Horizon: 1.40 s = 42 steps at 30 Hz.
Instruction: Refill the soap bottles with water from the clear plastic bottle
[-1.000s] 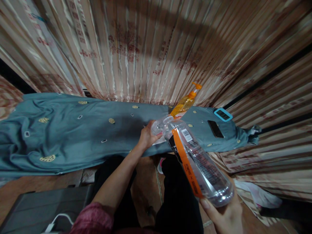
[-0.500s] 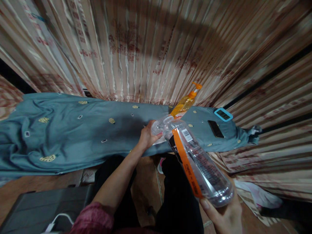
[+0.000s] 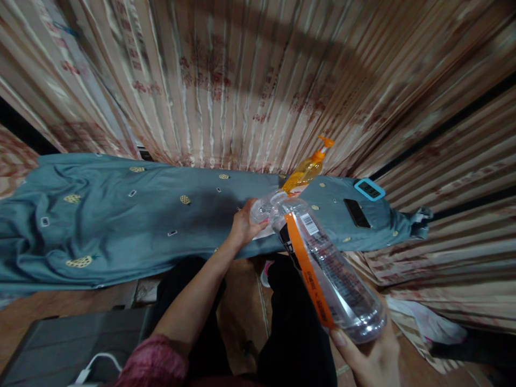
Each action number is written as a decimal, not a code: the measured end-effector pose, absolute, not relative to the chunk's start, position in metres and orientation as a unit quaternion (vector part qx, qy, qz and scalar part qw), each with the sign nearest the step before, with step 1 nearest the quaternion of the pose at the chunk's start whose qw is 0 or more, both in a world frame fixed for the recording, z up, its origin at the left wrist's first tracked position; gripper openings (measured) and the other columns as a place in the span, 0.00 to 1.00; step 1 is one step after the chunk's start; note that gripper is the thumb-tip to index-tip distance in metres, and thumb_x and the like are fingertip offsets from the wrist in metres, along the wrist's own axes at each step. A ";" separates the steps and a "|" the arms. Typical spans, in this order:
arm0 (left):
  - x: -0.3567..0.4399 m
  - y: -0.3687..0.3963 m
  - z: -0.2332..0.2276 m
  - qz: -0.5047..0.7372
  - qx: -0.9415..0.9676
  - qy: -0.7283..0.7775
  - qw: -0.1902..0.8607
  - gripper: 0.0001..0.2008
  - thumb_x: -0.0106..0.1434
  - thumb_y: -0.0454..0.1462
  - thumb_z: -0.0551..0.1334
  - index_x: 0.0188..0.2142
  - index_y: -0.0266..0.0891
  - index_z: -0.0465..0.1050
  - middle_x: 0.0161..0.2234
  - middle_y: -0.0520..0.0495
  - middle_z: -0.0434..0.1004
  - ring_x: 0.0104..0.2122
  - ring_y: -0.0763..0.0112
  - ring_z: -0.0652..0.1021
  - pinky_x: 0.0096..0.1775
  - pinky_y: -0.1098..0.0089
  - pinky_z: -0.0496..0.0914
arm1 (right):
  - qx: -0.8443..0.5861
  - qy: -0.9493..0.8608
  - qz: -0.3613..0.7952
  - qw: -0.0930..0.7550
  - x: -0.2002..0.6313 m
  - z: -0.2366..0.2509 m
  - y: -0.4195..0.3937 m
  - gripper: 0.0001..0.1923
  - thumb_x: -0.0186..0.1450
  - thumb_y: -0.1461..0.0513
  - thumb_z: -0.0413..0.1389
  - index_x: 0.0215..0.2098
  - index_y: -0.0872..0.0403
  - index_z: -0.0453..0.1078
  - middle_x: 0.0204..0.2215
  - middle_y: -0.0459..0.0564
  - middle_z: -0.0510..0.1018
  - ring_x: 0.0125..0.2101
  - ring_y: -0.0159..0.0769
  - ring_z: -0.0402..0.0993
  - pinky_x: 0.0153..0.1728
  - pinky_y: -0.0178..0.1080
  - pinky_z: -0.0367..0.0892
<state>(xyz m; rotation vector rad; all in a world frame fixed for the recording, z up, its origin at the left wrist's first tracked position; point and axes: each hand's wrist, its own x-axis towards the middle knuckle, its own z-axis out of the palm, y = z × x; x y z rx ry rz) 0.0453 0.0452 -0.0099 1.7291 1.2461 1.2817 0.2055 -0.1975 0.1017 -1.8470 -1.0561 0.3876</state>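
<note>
My right hand [image 3: 368, 357] is closed around the base of a large clear plastic bottle [image 3: 342, 279] with an orange and black label. The bottle slants down toward the upper left, its neck end against a small clear plastic container [image 3: 262, 208]. My left hand [image 3: 243, 223] has its fingers wrapped around that container; whether it is a cup or a bottle I cannot tell. Right behind the two stands a yellow pump bottle [image 3: 302, 174] with an orange pump head. Something white shows partly under the container.
A blue-green cloth [image 3: 201, 215] with pineapple prints covers the long surface. On its right lie a dark phone [image 3: 357, 213] and a blue-framed digital clock [image 3: 370, 189]. Pleated curtains [image 3: 242, 80] hang behind. A dark box [image 3: 72, 344] with a white cable [image 3: 97, 361] sits at the lower left.
Both hands, the large bottle and the small container hold almost the same positions. Only the clock's display looks different.
</note>
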 end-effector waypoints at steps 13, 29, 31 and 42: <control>0.045 0.044 -0.006 0.485 0.656 0.478 0.326 0.28 0.49 0.35 0.73 0.50 0.39 0.71 0.42 0.46 0.83 0.41 0.57 0.84 0.46 0.58 0.78 | -0.763 -0.432 0.150 0.457 0.206 0.101 -0.198 0.42 0.55 0.41 0.64 0.59 0.57 0.63 0.47 0.59 0.79 0.45 0.49 0.79 0.44 0.44 0.74; 0.045 0.043 -0.003 0.472 0.656 0.491 0.325 0.28 0.49 0.35 0.73 0.50 0.38 0.71 0.41 0.45 0.83 0.39 0.57 0.84 0.44 0.59 0.78 | -0.763 -0.438 0.147 0.452 0.212 0.097 -0.199 0.43 0.52 0.41 0.66 0.58 0.55 0.63 0.47 0.57 0.77 0.46 0.50 0.77 0.46 0.45 0.73; 0.045 0.043 -0.003 0.469 0.658 0.491 0.325 0.27 0.50 0.36 0.72 0.50 0.38 0.71 0.41 0.45 0.83 0.39 0.57 0.84 0.45 0.59 0.77 | -0.762 -0.428 0.159 0.459 0.211 0.098 -0.199 0.44 0.52 0.42 0.66 0.58 0.55 0.63 0.47 0.58 0.78 0.45 0.50 0.78 0.45 0.45 0.73; 0.045 0.044 -0.007 0.486 0.649 0.486 0.327 0.28 0.48 0.35 0.73 0.50 0.40 0.71 0.41 0.47 0.83 0.39 0.58 0.84 0.44 0.60 0.78 | -0.762 -0.426 0.163 0.460 0.207 0.102 -0.198 0.42 0.53 0.42 0.65 0.58 0.55 0.63 0.46 0.57 0.78 0.44 0.49 0.79 0.42 0.44 0.75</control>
